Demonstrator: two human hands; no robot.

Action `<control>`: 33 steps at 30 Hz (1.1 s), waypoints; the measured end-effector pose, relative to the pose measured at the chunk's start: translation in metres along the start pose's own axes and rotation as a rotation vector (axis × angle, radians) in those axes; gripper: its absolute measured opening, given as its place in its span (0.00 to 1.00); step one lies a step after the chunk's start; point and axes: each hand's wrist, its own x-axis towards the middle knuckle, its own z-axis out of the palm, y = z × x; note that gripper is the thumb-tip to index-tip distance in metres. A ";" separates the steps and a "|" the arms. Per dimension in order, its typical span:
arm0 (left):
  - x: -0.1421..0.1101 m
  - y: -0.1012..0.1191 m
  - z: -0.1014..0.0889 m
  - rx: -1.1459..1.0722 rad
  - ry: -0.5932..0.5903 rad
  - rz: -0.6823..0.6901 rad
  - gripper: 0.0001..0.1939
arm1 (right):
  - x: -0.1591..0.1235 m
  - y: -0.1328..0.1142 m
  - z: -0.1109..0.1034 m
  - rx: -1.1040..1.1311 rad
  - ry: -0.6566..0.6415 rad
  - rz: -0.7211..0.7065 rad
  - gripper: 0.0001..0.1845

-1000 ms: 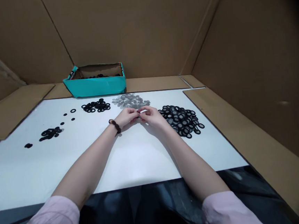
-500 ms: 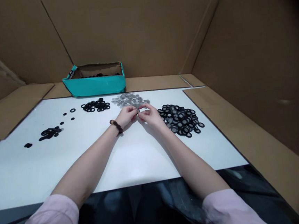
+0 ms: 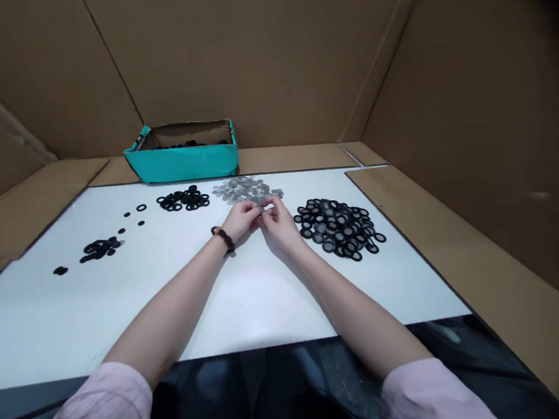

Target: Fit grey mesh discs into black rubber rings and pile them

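Wearing pale pink sleeves [image 3: 108, 404], we hold both forearms [image 3: 184, 302] out over a white tabletop [image 3: 250, 316]. A small dark clump [image 3: 60, 271] lies on our far left, and a little beyond it sits a loose cluster of black pieces [image 3: 100, 248]. Our left forearm wears a dark bracelet [image 3: 225, 239]. Just beside our right hand [image 3: 283, 225] spreads a large heap of black rings with grey centres [image 3: 338, 229]. Both that hand and our left hand [image 3: 239, 221] are pinching a small dark piece [image 3: 262, 209] at their meeting fingertips; our grasp hides most of it, so we cannot tell its exact shape. Farther left, single black discs [image 3: 141, 223] lie scattered near one loose ring [image 3: 141, 208]. Right behind our hands lie grey discs [image 3: 246, 189], with a pile of black rings [image 3: 184, 199] to their left. At the back stands a turquoise box [image 3: 182, 164] with dark contents, before a brown cardboard wall [image 3: 286, 59].
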 end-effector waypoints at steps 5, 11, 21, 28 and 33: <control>-0.002 -0.002 0.001 -0.023 -0.115 -0.059 0.08 | 0.000 -0.009 -0.008 -0.145 0.083 -0.048 0.07; 0.000 -0.004 0.003 -0.042 -0.031 -0.027 0.11 | 0.002 -0.008 -0.010 -0.085 0.100 -0.053 0.08; -0.006 0.009 0.002 0.290 -0.199 0.020 0.06 | 0.002 -0.019 -0.021 -0.353 -0.047 -0.201 0.10; -0.008 0.058 -0.079 0.916 0.706 0.278 0.07 | 0.011 -0.021 -0.064 -0.755 0.444 -0.168 0.17; -0.034 0.058 -0.160 1.002 1.067 0.301 0.09 | 0.021 0.007 -0.083 -0.969 0.457 -0.084 0.14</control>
